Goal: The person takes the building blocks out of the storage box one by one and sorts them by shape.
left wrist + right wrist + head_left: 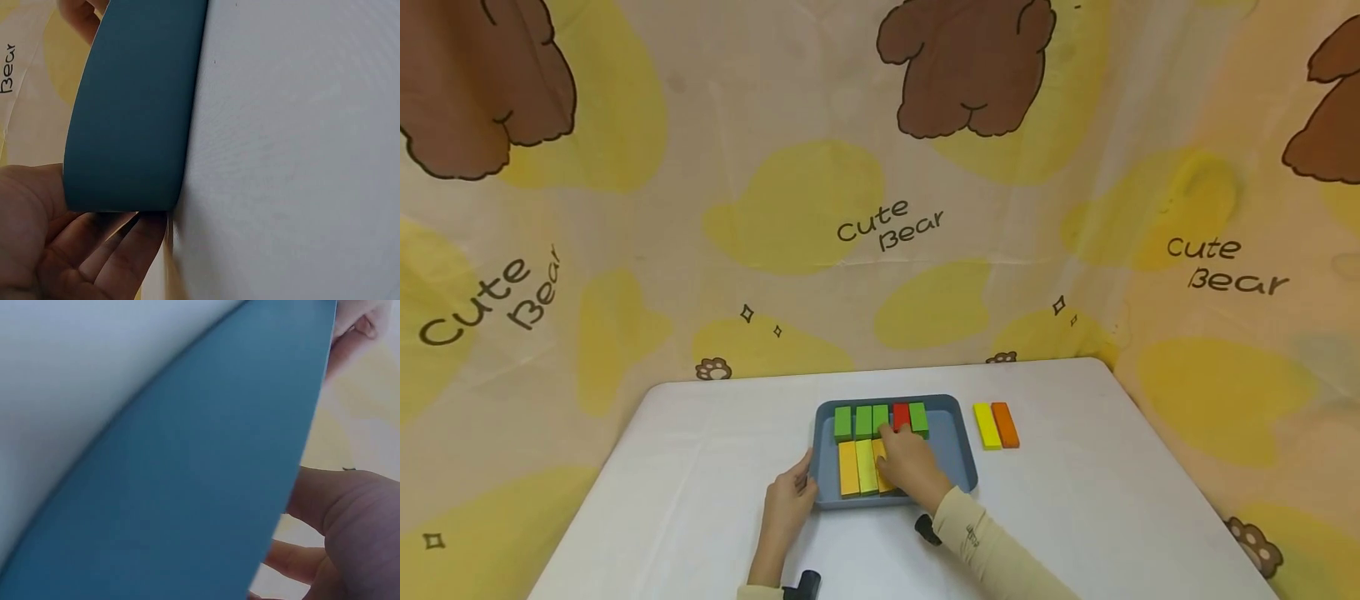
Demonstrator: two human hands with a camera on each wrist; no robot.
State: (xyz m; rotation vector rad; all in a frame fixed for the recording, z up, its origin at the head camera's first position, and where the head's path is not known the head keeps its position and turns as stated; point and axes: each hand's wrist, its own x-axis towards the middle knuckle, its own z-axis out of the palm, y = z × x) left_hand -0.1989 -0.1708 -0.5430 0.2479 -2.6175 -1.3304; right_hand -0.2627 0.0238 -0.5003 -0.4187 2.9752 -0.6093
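A blue-grey tray [951,458] lies on the table. Its back row has several green blocks [843,423] and one red block [901,414]. Nearer the front lie an orange-yellow block [848,470], a yellow block [867,467] and a partly covered orange block [881,454]. My left hand [790,496] grips the tray's left end near the front corner, its fingers against the wall [125,125]. My right hand [913,465] reaches over the tray, fingertips at the orange block and the lower edge of the back row. I cannot tell whether it pinches that block.
Right of the tray, a bright yellow block [987,426] and an orange block [1005,425] lie side by side on the white table [1075,500]. A patterned cloth [805,208] hangs behind the table's far edge.
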